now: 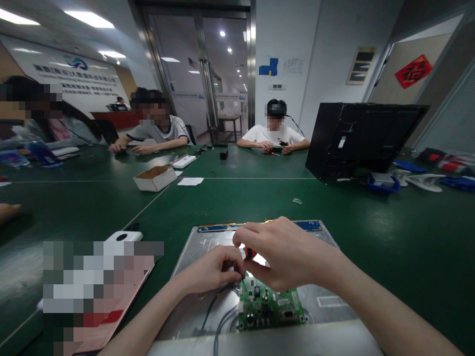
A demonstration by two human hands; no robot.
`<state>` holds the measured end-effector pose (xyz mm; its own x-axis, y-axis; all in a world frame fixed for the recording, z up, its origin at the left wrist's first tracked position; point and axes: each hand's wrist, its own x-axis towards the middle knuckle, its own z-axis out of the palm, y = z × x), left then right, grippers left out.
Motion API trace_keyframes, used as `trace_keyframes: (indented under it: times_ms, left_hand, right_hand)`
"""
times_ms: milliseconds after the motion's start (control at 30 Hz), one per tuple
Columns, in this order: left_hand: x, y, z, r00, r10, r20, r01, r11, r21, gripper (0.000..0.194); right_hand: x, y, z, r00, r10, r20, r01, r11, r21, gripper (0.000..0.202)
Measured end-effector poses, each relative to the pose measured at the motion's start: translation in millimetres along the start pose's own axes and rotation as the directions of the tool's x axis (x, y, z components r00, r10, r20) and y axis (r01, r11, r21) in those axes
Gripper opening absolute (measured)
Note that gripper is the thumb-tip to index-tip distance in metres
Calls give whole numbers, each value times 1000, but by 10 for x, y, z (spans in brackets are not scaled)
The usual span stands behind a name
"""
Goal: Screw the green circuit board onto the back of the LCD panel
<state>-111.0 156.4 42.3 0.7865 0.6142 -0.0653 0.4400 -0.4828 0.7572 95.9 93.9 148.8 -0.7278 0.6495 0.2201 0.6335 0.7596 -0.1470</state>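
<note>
My right hand (282, 252) is curled around a screwdriver (249, 253) with an orange and black handle, over the upper left of a green circuit board (269, 304). Its shaft is mostly hidden by my fingers. Close beside it, my left hand (218, 267) is closed in a pinch at the board's upper left corner; what the fingertips hold is too small to make out. The board lies on the silver metal back of a display panel (187, 277). Dark cables (211, 309) run from below my left hand across the panel. A narrow blue circuit strip (308, 226) lines the panel's far edge.
Left of the panel lie a pink sheet (126, 291) and a white device (124, 236). Further off stand an open white box (155, 179) and a paper scrap (190, 181). A black monitor (363, 138) and a blue tray (383, 183) are at right. Several people sit around the green table (237, 198).
</note>
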Motion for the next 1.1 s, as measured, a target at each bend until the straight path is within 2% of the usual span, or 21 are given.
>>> trace_keyframes:
  times_ms: [133,433,600,733,1100]
  left_hand:
    - [-16,5,8,1000,-14,12,14,1000,19,7]
    - [8,-12,-10,1000,-4,22,5,1000,-20,5]
    - [-1,-5,-5,1000,19,-6,-19,1000,18,5]
    - [-13,-5,-3,1000,1,15,-1,999,45,7]
    - [7,-26,-12,999,-17,28,17,1000,7,4]
  right_hand:
    - [-3,-4,-6,999,-46,-12,47,998,35,19]
    - [17,-5,29,999,48,-21,-48,999,-24,12]
    - [-1,-9,7,1000,-6,-4,6,1000,9,13]
    - [-7,-21,-13,999,-37,2,37,999,27,16]
    - [14,-7,17,999,42,-14,-42,999,-17,11]
